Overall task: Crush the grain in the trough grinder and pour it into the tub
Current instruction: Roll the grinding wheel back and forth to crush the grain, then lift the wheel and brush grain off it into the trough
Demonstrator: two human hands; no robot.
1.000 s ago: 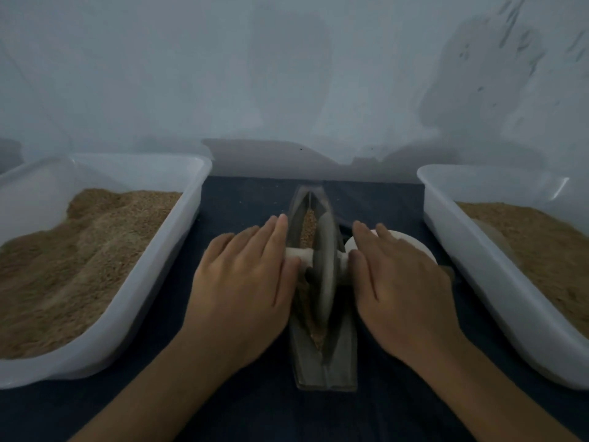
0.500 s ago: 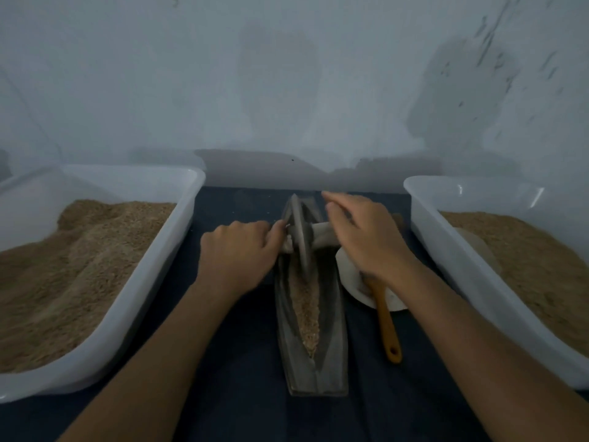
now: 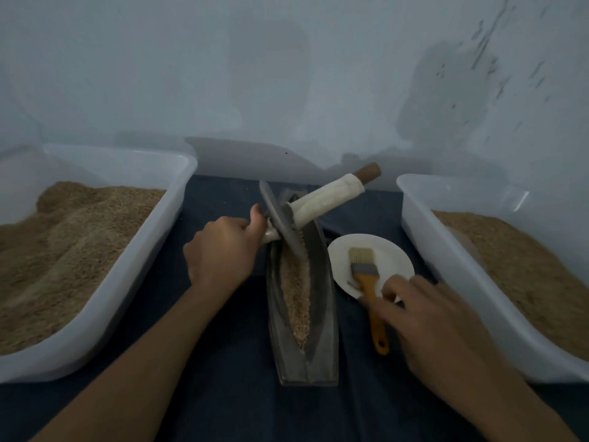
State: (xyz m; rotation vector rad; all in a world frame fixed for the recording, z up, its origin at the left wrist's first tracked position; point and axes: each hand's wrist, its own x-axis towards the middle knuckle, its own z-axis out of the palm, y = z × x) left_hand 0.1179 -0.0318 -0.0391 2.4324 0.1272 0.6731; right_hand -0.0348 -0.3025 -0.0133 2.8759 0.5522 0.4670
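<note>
The grey boat-shaped trough grinder lies lengthwise on the dark cloth between two tubs, with a strip of crushed grain along its groove. My left hand grips the left end of the axle and holds the grinding wheel tilted at the trough's far end. The axle's white-wrapped right handle points up and to the right, free. My right hand is blurred, its fingers stretched out onto the orange handle of a brush that lies on a white plate.
A white tub heaped with brown grain stands at the left. Another white tub with grain stands at the right. A pale wall rises close behind the table.
My right hand let go of the axle and came back and right to the brush. The left hand has tipped the wheel, so its right handle rose.
</note>
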